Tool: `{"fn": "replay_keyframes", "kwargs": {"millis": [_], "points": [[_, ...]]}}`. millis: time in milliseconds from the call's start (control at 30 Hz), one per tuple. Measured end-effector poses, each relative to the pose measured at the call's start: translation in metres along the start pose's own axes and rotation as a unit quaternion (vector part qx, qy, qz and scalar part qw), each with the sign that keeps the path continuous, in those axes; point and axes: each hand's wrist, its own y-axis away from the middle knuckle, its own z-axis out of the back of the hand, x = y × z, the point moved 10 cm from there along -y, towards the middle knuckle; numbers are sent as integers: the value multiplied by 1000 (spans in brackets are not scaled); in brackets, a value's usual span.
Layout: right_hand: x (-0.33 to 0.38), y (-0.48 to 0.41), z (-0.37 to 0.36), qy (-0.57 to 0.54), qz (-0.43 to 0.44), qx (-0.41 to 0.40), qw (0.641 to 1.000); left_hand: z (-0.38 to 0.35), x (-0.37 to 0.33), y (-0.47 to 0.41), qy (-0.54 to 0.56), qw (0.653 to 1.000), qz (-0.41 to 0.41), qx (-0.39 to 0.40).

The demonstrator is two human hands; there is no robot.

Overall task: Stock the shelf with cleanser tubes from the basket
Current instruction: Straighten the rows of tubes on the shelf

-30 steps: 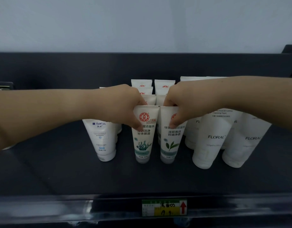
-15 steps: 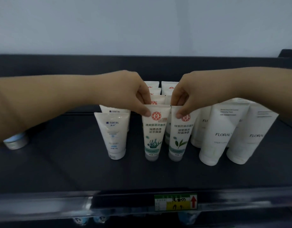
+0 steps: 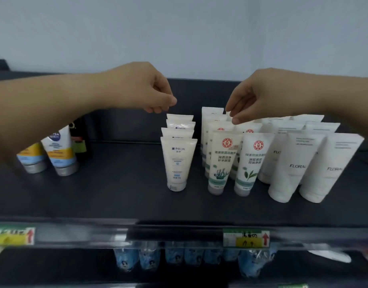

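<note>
1. We see the left hand (image 3: 143,88) raised above the shelf (image 3: 116,194). Its fingers are curled in and the thumb tip meets them. It holds nothing and hangs just over the back of the blue-label tubes (image 3: 178,161).
2. The right hand (image 3: 260,96) hovers over the red-seal tubes (image 3: 218,129) with its fingers curled downward. Its fingertips (image 3: 236,121) overlap the tops of the rear tubes, and we cannot tell whether they touch or pinch one.
3. The red-seal tubes stand cap-down on the shelf in two files running front to back. The seaweed tube (image 3: 220,163) heads the left file and the tea-leaf tube (image 3: 249,165) heads the right, the two just beside each other.
4. The blue-label tubes form a single file of four, cap-down, left of the seaweed tube with a gap between.
5. The FLORAL tubes (image 3: 293,167) are plain white and larger. They stand tilted just beside the tea-leaf file.
6. Far left, two yellow-and-blue tubes (image 3: 59,150) stand on silver caps with a dark bottle (image 3: 80,138) behind them, well apart from the blue-label tubes.
7. A price tag (image 3: 246,238) sits on the shelf's front rail. Below it we make out blurred blue packets (image 3: 179,254).
</note>
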Motion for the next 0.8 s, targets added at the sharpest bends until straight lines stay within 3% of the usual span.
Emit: {"fn": "replay_keyframes", "kwargs": {"millis": [433,633,800], "points": [[56,51,-13,26,50,-14,998,35,17,99,-20,997,63,-47],[57,92,-47,19,26,1,999,12,21,146,-50,995,78,-34],[54,117,-67,1,-9,19,1000,-16,32,169,-8,995,97,-27]]}}
